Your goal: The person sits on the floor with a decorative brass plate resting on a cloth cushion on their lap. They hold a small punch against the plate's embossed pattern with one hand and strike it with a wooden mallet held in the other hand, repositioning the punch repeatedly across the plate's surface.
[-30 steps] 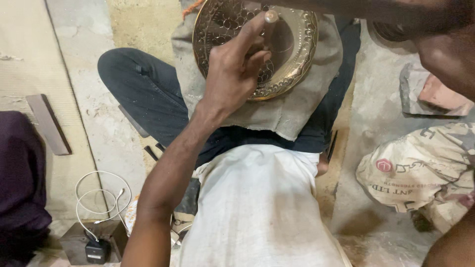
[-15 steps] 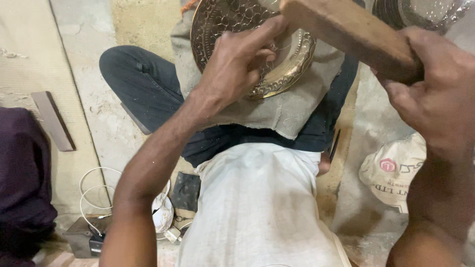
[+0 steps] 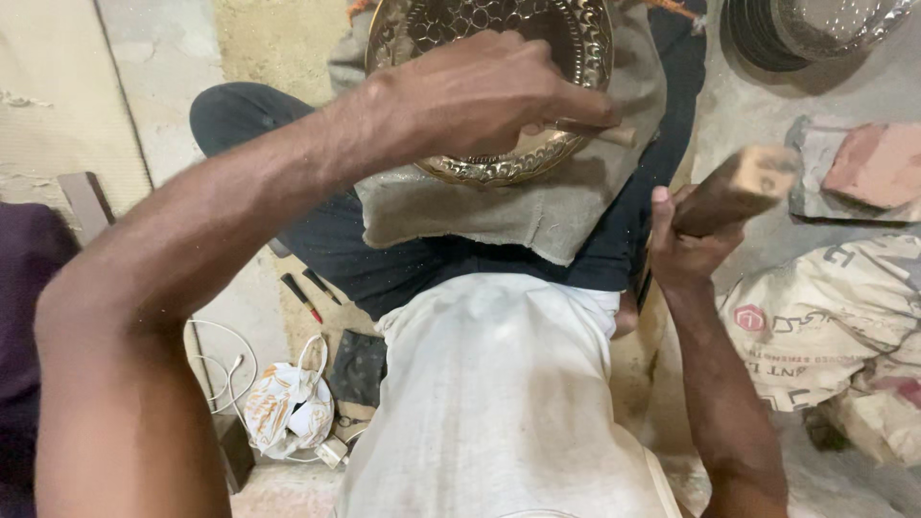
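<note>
A round brass plate (image 3: 576,38) with an embossed pattern lies on a grey cloth (image 3: 499,206) over my lap. My left hand (image 3: 480,91) rests on the plate and grips a thin punch (image 3: 600,129) whose end sticks out to the right. To the right of the plate, my right hand (image 3: 686,245) holds a wooden mallet (image 3: 739,182), its head pointing up and to the right, clear of the punch. Much of the plate's middle is hidden by my left hand.
A printed sack (image 3: 835,317) lies at the right, with a reddish brick (image 3: 878,163) above it and stacked metal dishes (image 3: 806,29) at the top right. On the floor at the left are a crumpled bag (image 3: 288,408), white cable (image 3: 216,364) and small tools (image 3: 302,297).
My right hand with the mallet has dropped from above the plate to the right side, lower down. My left hand stays on the plate with the punch.
</note>
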A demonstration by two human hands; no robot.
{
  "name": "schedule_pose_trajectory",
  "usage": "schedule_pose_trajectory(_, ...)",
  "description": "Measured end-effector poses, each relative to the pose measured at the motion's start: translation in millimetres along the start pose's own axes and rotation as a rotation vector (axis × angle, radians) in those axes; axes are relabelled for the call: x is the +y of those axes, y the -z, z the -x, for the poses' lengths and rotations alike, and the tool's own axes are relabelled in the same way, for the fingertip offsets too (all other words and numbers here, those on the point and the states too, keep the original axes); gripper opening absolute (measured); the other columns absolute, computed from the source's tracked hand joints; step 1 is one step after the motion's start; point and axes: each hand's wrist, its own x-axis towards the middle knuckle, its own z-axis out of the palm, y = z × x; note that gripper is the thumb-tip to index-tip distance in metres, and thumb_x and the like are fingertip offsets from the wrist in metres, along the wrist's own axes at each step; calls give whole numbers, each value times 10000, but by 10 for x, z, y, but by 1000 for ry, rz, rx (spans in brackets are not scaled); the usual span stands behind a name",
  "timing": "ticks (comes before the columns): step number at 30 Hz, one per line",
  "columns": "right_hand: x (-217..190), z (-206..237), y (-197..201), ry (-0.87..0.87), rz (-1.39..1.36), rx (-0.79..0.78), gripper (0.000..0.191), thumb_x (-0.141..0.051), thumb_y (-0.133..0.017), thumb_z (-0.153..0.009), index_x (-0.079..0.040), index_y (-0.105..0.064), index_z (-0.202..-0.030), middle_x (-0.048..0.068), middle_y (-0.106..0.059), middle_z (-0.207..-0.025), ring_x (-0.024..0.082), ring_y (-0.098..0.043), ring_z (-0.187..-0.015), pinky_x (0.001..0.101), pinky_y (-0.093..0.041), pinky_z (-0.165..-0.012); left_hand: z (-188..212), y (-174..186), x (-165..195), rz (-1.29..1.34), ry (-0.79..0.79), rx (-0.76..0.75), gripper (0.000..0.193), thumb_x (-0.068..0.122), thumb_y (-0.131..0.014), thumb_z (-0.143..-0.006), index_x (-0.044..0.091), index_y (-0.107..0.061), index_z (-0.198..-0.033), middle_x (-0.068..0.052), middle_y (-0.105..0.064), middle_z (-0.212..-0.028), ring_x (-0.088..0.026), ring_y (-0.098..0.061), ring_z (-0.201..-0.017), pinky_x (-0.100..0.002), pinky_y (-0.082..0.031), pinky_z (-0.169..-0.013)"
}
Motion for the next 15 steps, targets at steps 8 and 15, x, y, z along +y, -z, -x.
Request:
schedule_pose_trajectory(8, -213, -122, -357, 274, 266, 89, 350, -67, -735, -937, -9, -595, -1253, 180, -694, -1000, 284, -712, -884, 394, -579, -833, 179, -149, -107, -169, -64, -135, 401, 81, -531, -1051, 288, -620, -1382, -126, -713, -741, -247, -721, -668, -430, -621, -562)
schedule_pose_trajectory(15, -635, -228, -739, 22, 147, 81, 462, -98, -875, -960, 20, -575, -1291, 143, -712, -1023, 205, -680, -930, 339, -560, -872, 1261, -215, -355, 205, 243, 952, 439, -58, -664, -1063, 111, -481, -1424, -118, -765, -1048, -216, -802, -931, -339, -711, -857)
